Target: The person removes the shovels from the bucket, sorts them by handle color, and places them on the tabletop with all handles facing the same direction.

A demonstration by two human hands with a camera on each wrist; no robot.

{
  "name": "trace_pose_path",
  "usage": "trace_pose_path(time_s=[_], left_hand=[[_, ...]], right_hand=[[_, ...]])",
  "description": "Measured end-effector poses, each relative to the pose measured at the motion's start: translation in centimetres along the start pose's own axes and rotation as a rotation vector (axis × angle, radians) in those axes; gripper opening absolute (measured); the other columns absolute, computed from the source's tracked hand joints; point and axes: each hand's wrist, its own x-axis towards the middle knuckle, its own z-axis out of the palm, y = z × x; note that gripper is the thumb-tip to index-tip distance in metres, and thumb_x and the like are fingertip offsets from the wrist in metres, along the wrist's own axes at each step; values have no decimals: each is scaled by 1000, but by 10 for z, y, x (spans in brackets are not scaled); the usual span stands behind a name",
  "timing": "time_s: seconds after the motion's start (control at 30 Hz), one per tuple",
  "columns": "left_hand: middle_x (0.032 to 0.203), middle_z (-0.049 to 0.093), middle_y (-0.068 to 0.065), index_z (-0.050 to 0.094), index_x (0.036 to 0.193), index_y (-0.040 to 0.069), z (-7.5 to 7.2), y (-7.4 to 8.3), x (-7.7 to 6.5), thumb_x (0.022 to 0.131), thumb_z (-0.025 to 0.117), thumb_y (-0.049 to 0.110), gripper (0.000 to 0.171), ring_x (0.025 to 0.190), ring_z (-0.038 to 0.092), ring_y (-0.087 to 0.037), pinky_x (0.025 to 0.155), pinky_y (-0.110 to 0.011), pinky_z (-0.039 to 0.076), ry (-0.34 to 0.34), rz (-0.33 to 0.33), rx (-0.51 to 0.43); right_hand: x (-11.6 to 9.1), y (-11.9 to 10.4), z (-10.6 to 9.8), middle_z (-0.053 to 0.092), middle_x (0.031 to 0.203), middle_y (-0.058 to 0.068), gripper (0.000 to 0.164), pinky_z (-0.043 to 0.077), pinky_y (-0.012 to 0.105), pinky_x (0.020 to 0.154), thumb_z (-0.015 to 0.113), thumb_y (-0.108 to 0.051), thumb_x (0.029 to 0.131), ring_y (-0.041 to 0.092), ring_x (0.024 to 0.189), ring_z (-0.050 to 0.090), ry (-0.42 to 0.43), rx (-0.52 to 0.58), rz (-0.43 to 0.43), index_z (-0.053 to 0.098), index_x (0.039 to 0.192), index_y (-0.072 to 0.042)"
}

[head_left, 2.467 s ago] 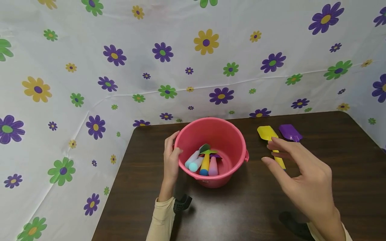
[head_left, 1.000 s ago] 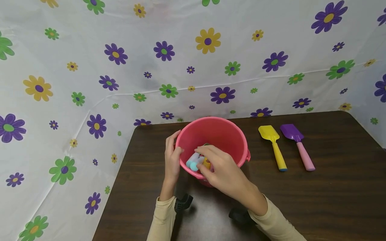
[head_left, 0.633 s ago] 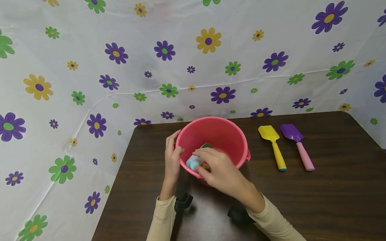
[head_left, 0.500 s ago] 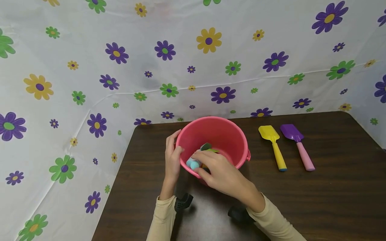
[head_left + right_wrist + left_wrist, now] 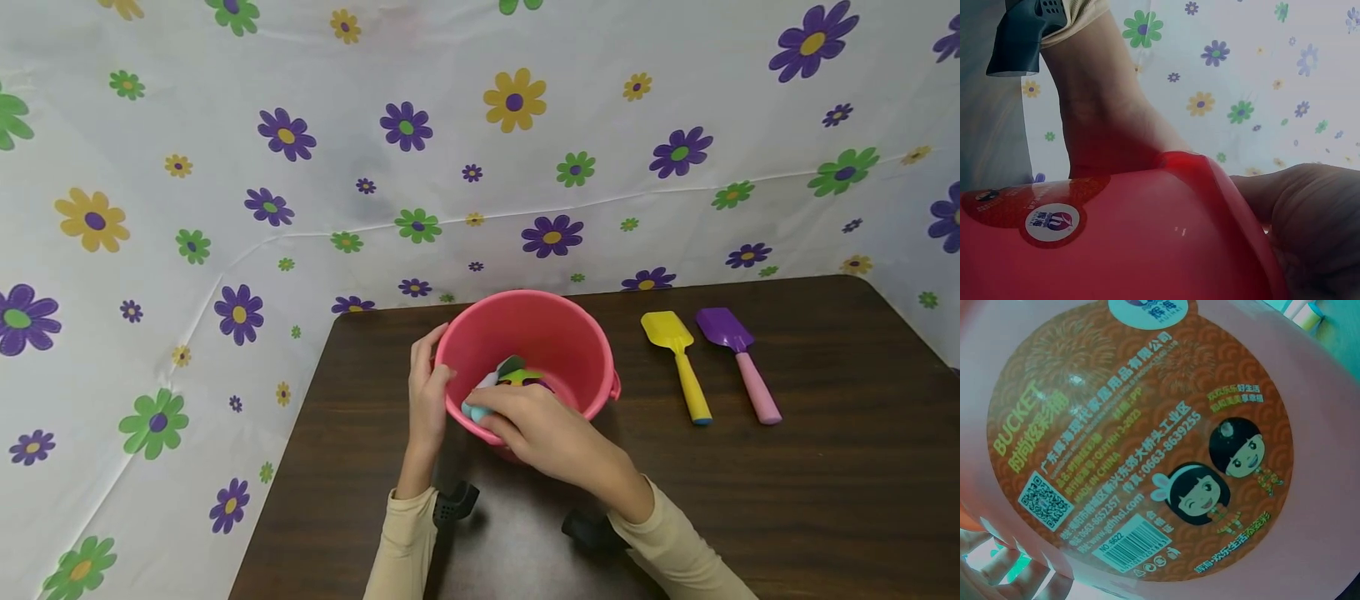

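A pink bucket (image 5: 551,333) tilts toward me on the dark table, several small toy garden tools inside it. My left hand (image 5: 429,396) grips its left rim, thumb over the edge. Reaching over the near rim, my right hand (image 5: 558,437) pinches a toy tool with a pale blue handle (image 5: 477,412); its head is hidden. A grey-green tool head (image 5: 512,365) and a lime one (image 5: 521,377) show beyond the fingers. The left wrist view is filled by the bucket's printed label (image 5: 1147,450). In the right wrist view, the bucket's wall (image 5: 1129,250) covers most of the lower part.
On the table (image 5: 840,467) to the right lie a yellow toy shovel (image 5: 688,379) and a purple one with a pink handle (image 5: 750,379), side by side. Behind the table hangs a white flowered sheet (image 5: 450,83). Dark cameras sit on both wrists.
My right hand has come from above the yellow shovel into the bucket, then slid slightly left and closed on a pale blue handle. My left hand keeps its grip on the rim.
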Motion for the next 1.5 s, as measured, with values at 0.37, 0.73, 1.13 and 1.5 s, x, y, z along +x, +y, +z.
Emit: trace_pose_path(time_s=[0.37,0.73,1.13,1.5], left_hand=[[139,50,-11,55,144,7,1,0,0,85,52,9,59,120,53,-32,94,-40,54,-2,7,5],[139,50,-12,55,144,6,0,-2,-1,87,51,8,57,119,53,-33,94,-42,55,3,11,12],[139,50,-10,55,144,6,0,0,0,87,50,9,57,118,52,-31,91,-39,54,-2,0,1],[139,50,-10,55,143,6,0,1,0,86,53,9,57,118,53,-31,89,-34,55,8,-12,2]], right_hand=[[-1,0,1,67,95,0,28,57,31,86,78,-7,90,15,87,63,11,-21,-52,70,117,-5],[-5,2,-5,75,116,8,42,59,39,89,82,-1,84,20,99,73,113,28,-111,74,125,-4],[-13,-6,-15,70,89,3,30,58,25,72,88,1,75,12,78,61,200,59,-116,71,99,-3],[-29,-22,-31,68,95,3,33,61,29,77,86,3,73,14,87,64,281,-193,-172,69,100,-6]])
